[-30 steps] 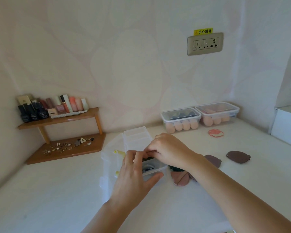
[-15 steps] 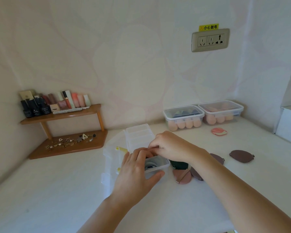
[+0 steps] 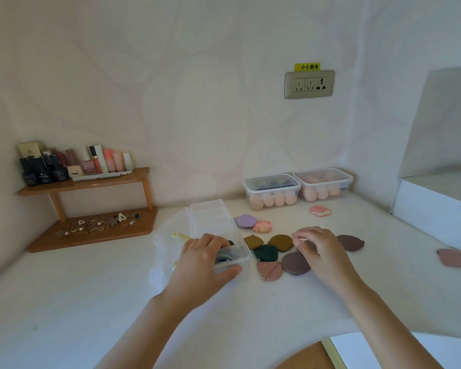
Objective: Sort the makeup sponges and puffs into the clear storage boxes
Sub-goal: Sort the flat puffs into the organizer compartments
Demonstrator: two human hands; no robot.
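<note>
Gripping the near end of the clear box with the left hand, fingers curled over its rim. Resting the right hand, loosely bent, on puffs lying on the table beside the box; pinching or not, unclear.

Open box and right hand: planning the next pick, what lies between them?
Head view: loose puffs lie there: two mustard puffs, a dark green puff, a pink puff and a mauve puff.

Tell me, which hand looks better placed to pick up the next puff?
The right hand: it hovers over the loose puffs on the table, while the left hand grips the clear box.
</note>
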